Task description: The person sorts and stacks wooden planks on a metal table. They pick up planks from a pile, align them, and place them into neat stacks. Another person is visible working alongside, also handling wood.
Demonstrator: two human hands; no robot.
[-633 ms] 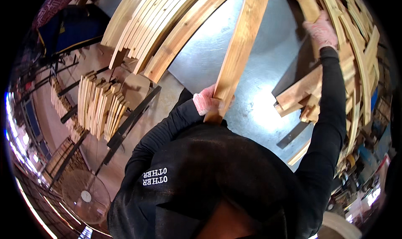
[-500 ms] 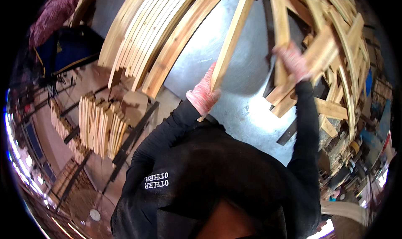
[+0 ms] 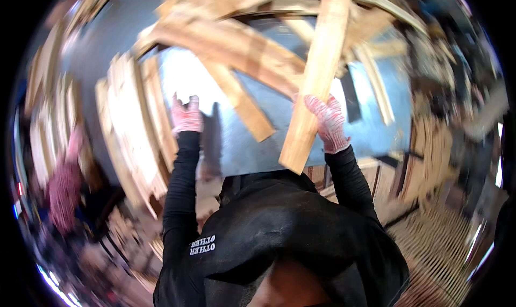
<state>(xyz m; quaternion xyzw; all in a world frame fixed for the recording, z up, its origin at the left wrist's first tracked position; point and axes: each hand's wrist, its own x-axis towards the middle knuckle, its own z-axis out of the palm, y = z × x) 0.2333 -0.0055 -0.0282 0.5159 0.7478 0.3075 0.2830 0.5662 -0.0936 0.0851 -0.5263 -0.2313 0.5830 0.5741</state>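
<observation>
My right hand [image 3: 329, 123], in a pink-and-white knit glove, is closed round the lower part of a long wooden board [image 3: 321, 70]. The board slants up and away from me, its near end by the table's front edge. My left hand [image 3: 186, 115], gloved alike, is raised over the metal table [image 3: 231, 154] with its fingers apart and nothing in them. Just left of it stands a row of wooden boards [image 3: 134, 108]. Between my hands a loose wooden strip [image 3: 236, 100] lies on the table, partly under a wider board [image 3: 231, 46].
Crossed wooden pieces [image 3: 371, 30] are heaped at the far side. A dark flat bar [image 3: 350, 100] and a short strip [image 3: 374, 86] lie on the right. At the left, another person's sleeve [image 3: 64, 191] and hand are near more boards. A wood stack [image 3: 432, 145] stands at the right.
My view has swung to the right. The left hand has let go of its wooden strip and is open. The right hand, earlier at the pile of boards, now grips a board nearer my body.
</observation>
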